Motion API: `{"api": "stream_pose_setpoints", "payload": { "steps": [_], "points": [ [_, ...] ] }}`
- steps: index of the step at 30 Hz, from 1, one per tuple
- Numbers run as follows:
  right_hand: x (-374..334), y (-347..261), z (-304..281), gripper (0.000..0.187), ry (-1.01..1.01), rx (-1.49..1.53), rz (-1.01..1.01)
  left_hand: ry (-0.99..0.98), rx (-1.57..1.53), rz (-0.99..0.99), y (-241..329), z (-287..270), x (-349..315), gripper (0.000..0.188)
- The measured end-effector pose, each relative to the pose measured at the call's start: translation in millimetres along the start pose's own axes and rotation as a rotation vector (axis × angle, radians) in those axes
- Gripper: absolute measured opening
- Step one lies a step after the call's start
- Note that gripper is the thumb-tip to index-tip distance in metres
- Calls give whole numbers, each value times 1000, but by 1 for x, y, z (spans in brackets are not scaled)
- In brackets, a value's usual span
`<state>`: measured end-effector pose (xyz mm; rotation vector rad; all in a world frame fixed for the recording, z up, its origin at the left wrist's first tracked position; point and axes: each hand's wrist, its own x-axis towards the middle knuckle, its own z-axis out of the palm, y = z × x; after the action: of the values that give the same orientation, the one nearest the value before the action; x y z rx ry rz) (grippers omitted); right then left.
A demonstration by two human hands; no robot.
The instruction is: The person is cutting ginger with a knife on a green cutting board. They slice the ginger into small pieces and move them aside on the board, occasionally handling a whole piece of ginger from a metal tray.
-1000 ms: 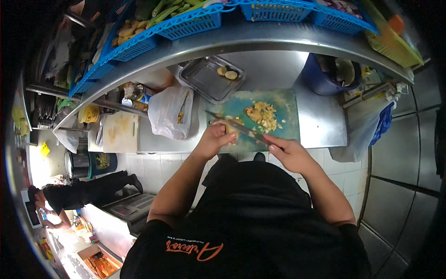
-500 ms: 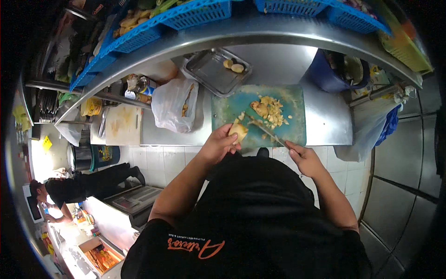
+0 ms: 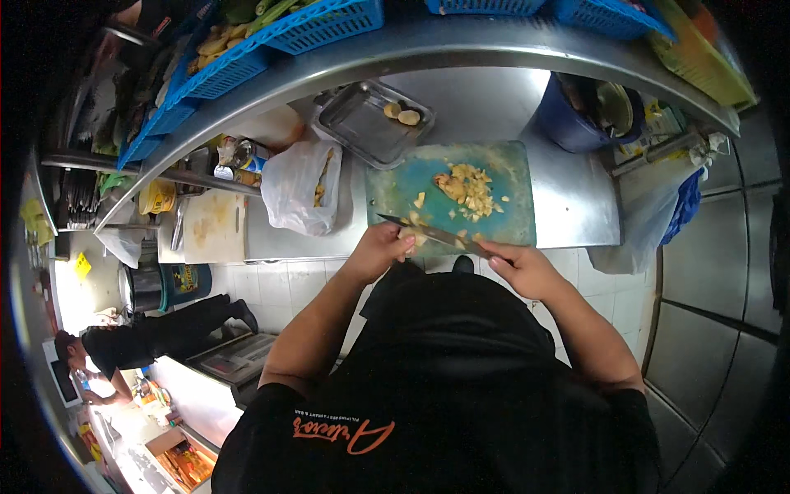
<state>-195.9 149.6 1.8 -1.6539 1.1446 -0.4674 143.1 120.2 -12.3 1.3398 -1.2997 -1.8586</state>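
Note:
My left hand (image 3: pixel 381 252) is closed around a pale yellow peeled piece that looks like a potato (image 3: pixel 420 240), held at the near edge of the green cutting board (image 3: pixel 510 169). Gripped by its handle in my right hand (image 3: pixel 527 269) is a knife (image 3: pixel 436 233), its blade lying across the potato and its tip pointing left past my left fingers. The blade hides part of the potato. Beyond the knife, small chopped pale yellow pieces (image 3: pixel 477 198) form a heap on the board, with a browner lump (image 3: pixel 448 188) at its left side. A few loose bits lie near the blade.
A metal tray (image 3: pixel 362 136) with pale peeled pieces (image 3: pixel 407 117) stands behind the board. Left of it are a white plastic bag (image 3: pixel 290 193) and a white board (image 3: pixel 216 230). A blue bucket (image 3: pixel 568 115) stands right. Overhead runs a metal shelf (image 3: pixel 461 51). Another person (image 3: pixel 123 354) works far left.
The knife has moved left and now crosses the potato in my left hand; before, its blade was right of it. The whole view has shifted slightly.

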Motion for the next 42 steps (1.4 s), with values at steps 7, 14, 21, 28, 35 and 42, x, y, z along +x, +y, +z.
{"api": "stream_pose_setpoints", "payload": {
  "steps": [7,14,21,28,35,42],
  "points": [
    [18,-39,16,41,-34,-48,18,-76,-6,-109,12,21,-4,30],
    [15,8,-10,41,-38,49,192,-117,-225,-46,25,8,-14,40],
    [14,-36,-6,41,-30,241,250,-40,-331,-11,17,11,-2,45],
    [16,-66,2,42,14,-64,-37,-69,-618,27,14,29,3,40],
    [-1,-7,1,43,110,83,184,-118,-746,4,10,22,-5,42],
    [1,-45,11,42,67,91,17,-99,-740,27,12,26,1,39]
  ]
}}
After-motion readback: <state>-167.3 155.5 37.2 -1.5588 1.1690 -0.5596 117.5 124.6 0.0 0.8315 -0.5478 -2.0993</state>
